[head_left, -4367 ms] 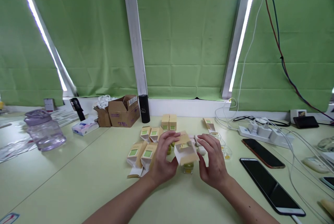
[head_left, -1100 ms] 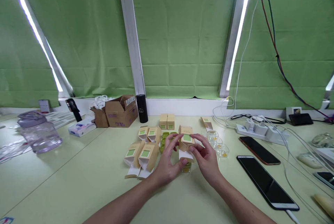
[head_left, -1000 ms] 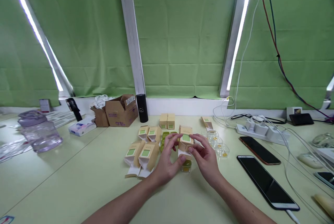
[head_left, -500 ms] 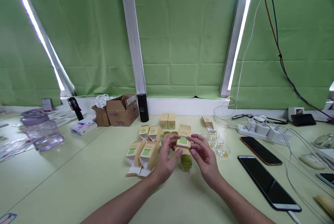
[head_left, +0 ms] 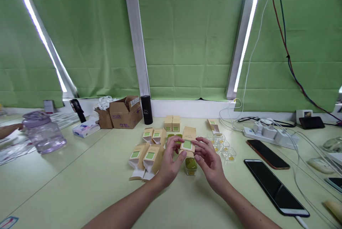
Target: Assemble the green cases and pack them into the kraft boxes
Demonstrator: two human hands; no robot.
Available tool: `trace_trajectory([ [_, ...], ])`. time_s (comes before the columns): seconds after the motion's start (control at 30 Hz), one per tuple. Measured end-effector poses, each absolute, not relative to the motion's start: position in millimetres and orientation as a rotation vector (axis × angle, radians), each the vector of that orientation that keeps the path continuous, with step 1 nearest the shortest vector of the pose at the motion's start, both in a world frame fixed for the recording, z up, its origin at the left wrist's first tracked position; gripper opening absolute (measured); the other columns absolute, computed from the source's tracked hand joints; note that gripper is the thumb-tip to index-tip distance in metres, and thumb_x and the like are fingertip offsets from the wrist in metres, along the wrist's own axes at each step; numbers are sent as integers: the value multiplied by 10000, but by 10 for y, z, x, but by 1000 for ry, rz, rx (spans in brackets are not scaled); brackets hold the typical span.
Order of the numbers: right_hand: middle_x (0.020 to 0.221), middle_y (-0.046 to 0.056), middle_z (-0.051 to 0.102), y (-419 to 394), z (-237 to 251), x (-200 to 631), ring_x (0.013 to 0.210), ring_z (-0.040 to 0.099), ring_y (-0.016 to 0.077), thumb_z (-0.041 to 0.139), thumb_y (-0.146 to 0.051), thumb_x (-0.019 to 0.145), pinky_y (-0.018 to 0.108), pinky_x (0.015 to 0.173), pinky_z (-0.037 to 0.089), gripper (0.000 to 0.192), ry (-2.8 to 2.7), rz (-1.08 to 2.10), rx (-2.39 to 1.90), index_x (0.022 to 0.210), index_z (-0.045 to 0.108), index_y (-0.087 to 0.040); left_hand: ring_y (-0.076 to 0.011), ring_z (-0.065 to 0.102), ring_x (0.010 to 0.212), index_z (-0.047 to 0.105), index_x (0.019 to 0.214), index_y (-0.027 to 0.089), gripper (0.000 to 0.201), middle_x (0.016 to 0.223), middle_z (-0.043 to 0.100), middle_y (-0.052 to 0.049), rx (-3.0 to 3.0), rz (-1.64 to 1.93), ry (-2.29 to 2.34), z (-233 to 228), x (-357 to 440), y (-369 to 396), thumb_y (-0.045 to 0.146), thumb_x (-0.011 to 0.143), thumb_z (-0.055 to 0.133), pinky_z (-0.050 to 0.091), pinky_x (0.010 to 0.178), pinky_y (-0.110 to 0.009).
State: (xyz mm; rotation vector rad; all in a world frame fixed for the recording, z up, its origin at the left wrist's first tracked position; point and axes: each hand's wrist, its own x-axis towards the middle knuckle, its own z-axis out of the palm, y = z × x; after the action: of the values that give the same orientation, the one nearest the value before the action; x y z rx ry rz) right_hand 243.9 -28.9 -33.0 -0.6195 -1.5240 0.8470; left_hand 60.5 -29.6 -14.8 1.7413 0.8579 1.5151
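Between my fingers is a small kraft-paper box with a green window on its face. My left hand grips its left side, and my right hand grips its right side. Just below it on the table stands a clear small container with a green top. Several kraft boxes with open flaps lie to the left of my left hand. Behind that hand, more green-topped containers are partly hidden. Clear plastic cups cluster to the right, beyond my right hand.
Two closed kraft boxes stand at the back; a flattened one lies right of them. Phones, a power strip and cables fill the right. A purple jug, cardboard box and another person's hand are leftward.
Another person's hand has come in at the far left beside the jug. The box in my hands has tilted very slightly; both my hands stay nearly in place.
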Motion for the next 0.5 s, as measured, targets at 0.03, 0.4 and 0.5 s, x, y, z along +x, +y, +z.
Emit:
trace_trajectory([
  [0.03,1435,116,474,-290,-329,2441,1107,687,234,650,-421,1016,417,995,605,361,-1527,841,-618,1362,682,-324,-248,583,1118,552,1263,252,384,1283,544,-98,1740,1514,864,-143,608,-300,499,985,648,475,951,-372],
  [0.4,1458,108,424,-295,-333,2419,1012,704,199,720,-369,972,428,991,606,401,-1531,800,-629,1370,677,-335,-231,578,1111,560,1231,247,323,1257,550,-85,1788,1553,908,-119,625,-318,467,1006,631,464,940,-349],
  [0.5,1453,103,424,-293,-325,2412,989,710,188,724,-366,971,430,998,603,393,-1521,802,-633,1360,678,-331,-231,584,1096,561,1240,249,329,1264,545,-90,1798,1551,904,-133,619,-313,477,1012,621,467,950,-365],
])
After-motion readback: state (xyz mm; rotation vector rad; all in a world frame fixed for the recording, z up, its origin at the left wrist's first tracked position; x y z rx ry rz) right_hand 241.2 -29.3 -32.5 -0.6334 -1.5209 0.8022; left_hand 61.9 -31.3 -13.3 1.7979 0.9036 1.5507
